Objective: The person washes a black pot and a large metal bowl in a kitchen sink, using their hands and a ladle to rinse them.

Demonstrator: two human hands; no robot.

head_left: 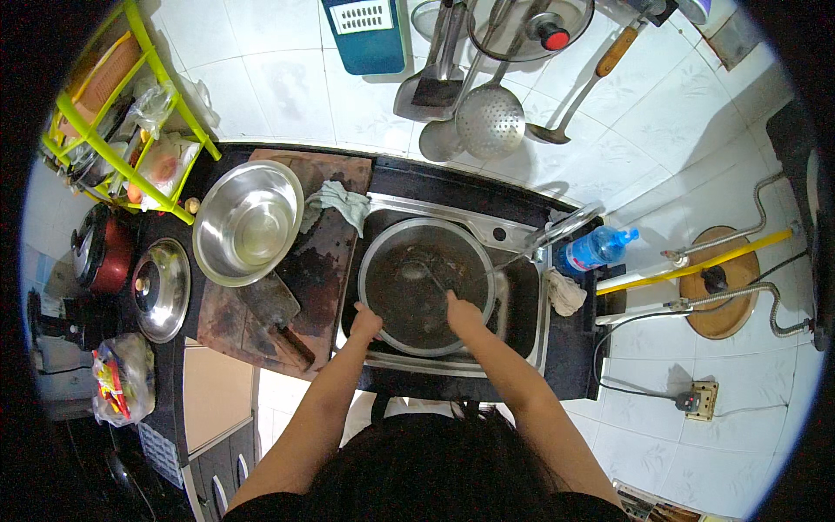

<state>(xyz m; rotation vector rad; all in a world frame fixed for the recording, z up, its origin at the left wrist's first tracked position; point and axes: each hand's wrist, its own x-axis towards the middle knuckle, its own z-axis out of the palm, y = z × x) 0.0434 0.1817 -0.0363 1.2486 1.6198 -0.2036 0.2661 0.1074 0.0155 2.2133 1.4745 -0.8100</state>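
A large round metal basin (427, 223) sits in the stainless steel sink (543, 339), with dark, murky contents. Its left rim, towards me, is gripped by my left hand (366, 322). My right hand (465, 315) is closed around the handle of a metal utensil (436, 282), whose rounded end lies inside the basin; its exact kind is hard to tell. From the faucet (564, 225) at the back right, a thin stream of water runs into the basin.
Left of the sink, a wooden board (326, 274) carries a cleaver (271, 303), a cloth (339, 201) and a steel bowl (215, 222). A blue bottle (590, 250) and a rag (565, 292) lie right. Ladles and a skimmer (490, 121) hang behind.
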